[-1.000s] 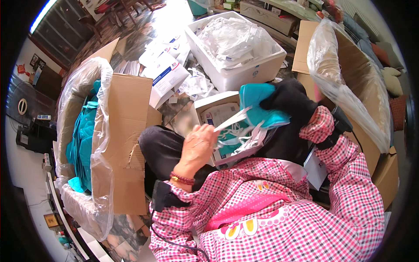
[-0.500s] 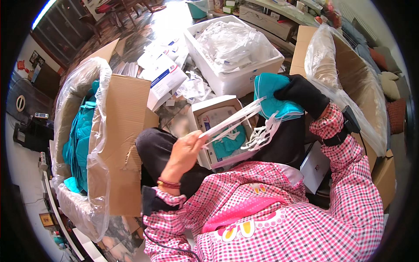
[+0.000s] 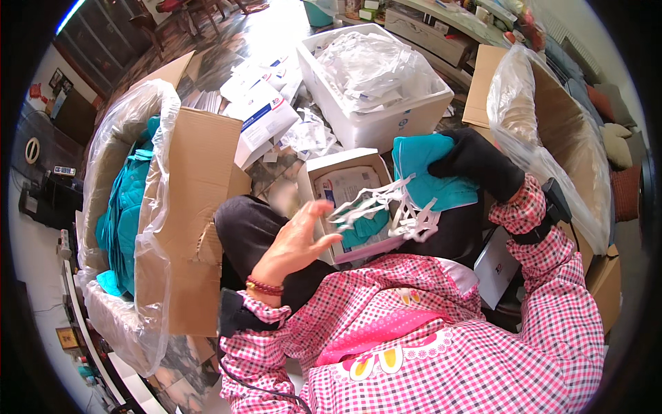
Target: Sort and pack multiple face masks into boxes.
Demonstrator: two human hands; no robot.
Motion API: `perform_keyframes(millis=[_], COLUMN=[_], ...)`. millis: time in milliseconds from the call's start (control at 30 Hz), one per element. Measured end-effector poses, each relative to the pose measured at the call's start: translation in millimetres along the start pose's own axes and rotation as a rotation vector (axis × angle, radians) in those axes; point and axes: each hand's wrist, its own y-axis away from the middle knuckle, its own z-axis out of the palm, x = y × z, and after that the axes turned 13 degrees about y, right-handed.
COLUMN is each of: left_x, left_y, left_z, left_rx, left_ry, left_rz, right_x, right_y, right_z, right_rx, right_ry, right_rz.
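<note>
My right hand, in a black glove, grips a stack of turquoise face masks above my lap. White straps dangle in a loose bunch from the stack's lower left side. My left hand, bare with a red bracelet at the wrist, is raised just left of those straps. Its thumb and fingers are apart and hold nothing. Below and between the hands sits an open white carton by my knees. Inside it lie more turquoise masks and a white printed packet.
At the left stands a plastic-lined cardboard box holding many turquoise masks. A white foam bin full of clear plastic bags is ahead. Printed white cartons lie beside it. Another lined cardboard box stands at the right.
My left hand has let go of the straps, which were pulled taut and now hang slack. Its fingers have opened. The right hand still grips the mask stack, now tilted slightly lower.
</note>
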Motion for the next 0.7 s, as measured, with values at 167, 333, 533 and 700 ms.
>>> perform_keyframes(millis=[167, 333, 533, 700], left_x=[47.2, 41.0, 3.2, 7.8], left_y=[-41.7, -58.1, -16.2, 6.2], left_z=[35.8, 62.8, 37.0, 42.0], left_rx=[0.141, 0.002, 0.063, 0.035], left_ry=[0.146, 0.252, -0.095, -0.134], left_rz=[0.336, 0.122, 0.24, 0.186], right_x=[-8.8, -25.0, 11.1, 12.3], right_y=[-1.8, 0.6, 15.8, 14.9], right_z=[11.2, 10.5, -38.6, -15.7], right_rx=[0.061, 0.074, 0.107, 0.093], right_ry=[0.289, 0.361, -0.044, -0.22], right_rz=[-0.181, -0.195, 0.027, 0.05])
